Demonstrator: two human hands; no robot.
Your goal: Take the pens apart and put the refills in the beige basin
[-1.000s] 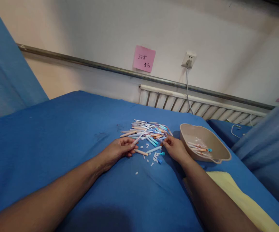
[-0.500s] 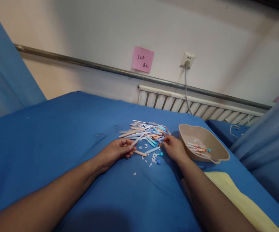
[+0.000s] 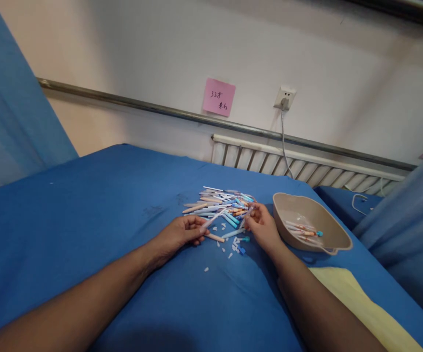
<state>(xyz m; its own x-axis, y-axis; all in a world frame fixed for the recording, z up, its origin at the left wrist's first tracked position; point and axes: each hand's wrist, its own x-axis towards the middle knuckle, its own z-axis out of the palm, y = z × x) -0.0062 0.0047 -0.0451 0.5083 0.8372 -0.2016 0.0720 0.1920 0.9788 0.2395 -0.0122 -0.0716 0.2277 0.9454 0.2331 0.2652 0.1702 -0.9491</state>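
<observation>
My left hand [image 3: 184, 232] is closed in a pinch on a slim whitish pen piece [image 3: 215, 218], which slants up to the right. My right hand [image 3: 263, 226] pinches a small translucent pen part [image 3: 247, 215] at the right end of the pile. Between and beyond both hands lies a pile of pen parts [image 3: 219, 198], with peach, light blue, white and teal barrels. Small white tips [image 3: 234, 248], a blue cap [image 3: 241, 251] and a teal cap [image 3: 246, 239] lie loose in front. A peach barrel [image 3: 215, 237] rests beside my left fingertips.
A beige plastic basin [image 3: 334, 230] holding several assembled pens [image 3: 305, 232] stands to the right. A yellow cloth [image 3: 354, 293] lies nearer me on the blue sheet [image 3: 153, 303]. Behind are a radiator [image 3: 263, 159], a metal rail [image 3: 153, 110] and blue curtains [image 3: 13, 98].
My right hand has lifted slightly from the pile, and the translucent part now shows in its fingers. My left hand keeps its pinch on the slim piece. The view has tilted a little.
</observation>
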